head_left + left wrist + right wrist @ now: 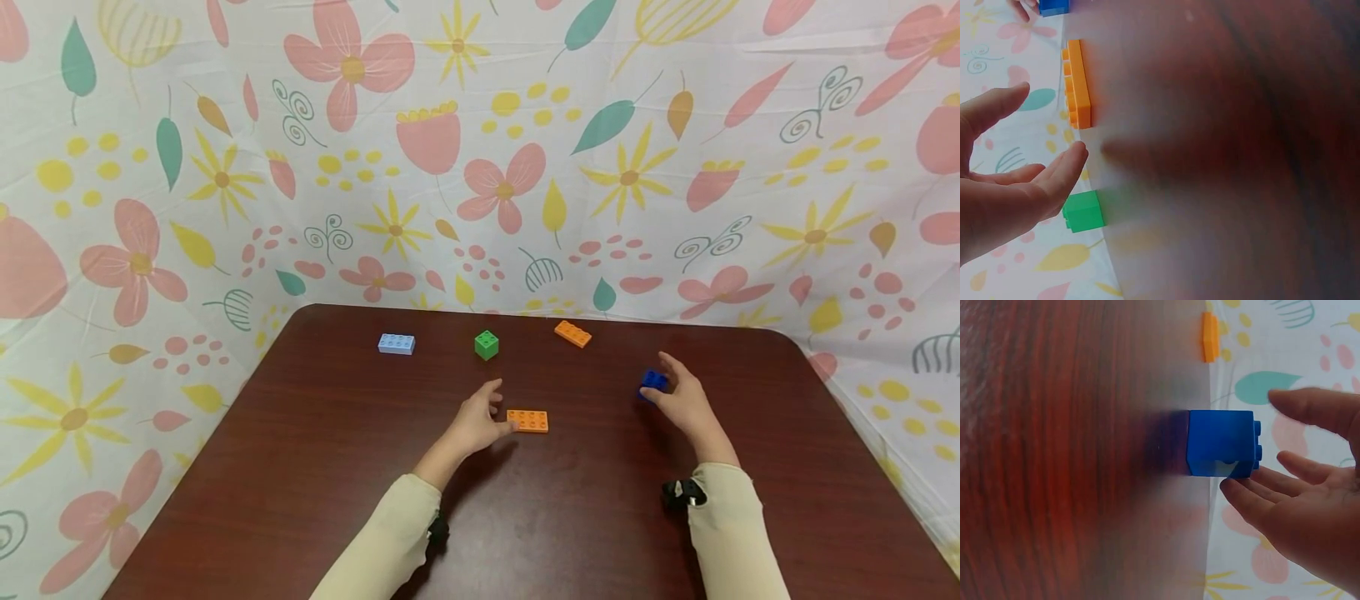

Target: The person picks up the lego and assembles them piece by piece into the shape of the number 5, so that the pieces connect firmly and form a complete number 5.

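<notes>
My left hand (474, 423) hovers by a flat orange brick (531, 420) with two rows of studs. Its thumb tip overlaps the brick's left end in the head view, while its fingers are spread and loosely bent. Farther right, my right hand (686, 404) is at a small dark-blue brick (653, 382). From the right wrist, the blue brick (1219, 442) shows its studs toward the palm. Fingertips (1235, 487) come right up to one side of it, and the thumb (1310, 407) stands apart on the other side.
Toward the back of the dark wooden table (337, 450) are a light-blue brick (397, 344), a green brick (487, 344) and another orange brick (573, 333), set at an angle. A flower-patterned cloth (502, 242) hangs behind the table.
</notes>
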A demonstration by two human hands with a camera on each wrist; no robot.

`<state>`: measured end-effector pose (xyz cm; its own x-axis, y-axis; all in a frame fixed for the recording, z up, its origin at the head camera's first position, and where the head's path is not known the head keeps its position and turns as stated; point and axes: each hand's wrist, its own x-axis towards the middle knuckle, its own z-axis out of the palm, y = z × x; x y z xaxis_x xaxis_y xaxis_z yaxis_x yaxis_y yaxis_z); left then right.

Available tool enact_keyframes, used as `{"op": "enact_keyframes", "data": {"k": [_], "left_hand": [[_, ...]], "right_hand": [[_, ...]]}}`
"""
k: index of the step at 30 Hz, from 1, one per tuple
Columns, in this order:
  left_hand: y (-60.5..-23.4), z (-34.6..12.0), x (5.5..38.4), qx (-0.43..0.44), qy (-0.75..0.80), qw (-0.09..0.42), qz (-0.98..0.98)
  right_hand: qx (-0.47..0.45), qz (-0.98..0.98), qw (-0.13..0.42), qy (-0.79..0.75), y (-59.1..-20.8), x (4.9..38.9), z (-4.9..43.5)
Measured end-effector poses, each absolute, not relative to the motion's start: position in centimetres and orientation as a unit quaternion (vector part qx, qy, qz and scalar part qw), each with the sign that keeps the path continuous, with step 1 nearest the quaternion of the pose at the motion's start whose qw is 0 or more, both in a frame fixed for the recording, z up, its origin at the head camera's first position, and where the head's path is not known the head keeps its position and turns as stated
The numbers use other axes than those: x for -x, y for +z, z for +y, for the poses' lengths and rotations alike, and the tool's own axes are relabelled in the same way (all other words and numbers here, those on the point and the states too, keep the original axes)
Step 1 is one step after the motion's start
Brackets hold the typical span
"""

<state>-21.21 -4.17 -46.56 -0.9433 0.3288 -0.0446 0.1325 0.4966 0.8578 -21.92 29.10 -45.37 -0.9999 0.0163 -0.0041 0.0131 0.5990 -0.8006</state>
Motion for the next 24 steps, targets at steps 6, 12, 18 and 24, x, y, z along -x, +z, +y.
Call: {"op": "enact_keyframes", "data": {"k": [6,12,18,24], "left_hand": [[-47.1,-4.0,21.6,-0.105,0.502,0.129,0.848],[-47.3,-3.7,21.8,-0.087,0.524,0.149,0.834],[-47.4,-3.5,22.1,-0.082,0.519,0.146,0.838],[-47.8,-3.4,22.6,-0.086,0.507,0.143,0.845]], "right_hand": [[0.041,-0.88,-0.009,0.474,-45.8,21.9,29.3],[0.064,-0.876,-0.011,0.477,-46.3,21.9,29.4],[0.091,-0.87,-0.002,0.485,-46.7,22.0,29.3],[0.107,-0.863,0.013,0.493,-47.1,22.1,29.5]]}}
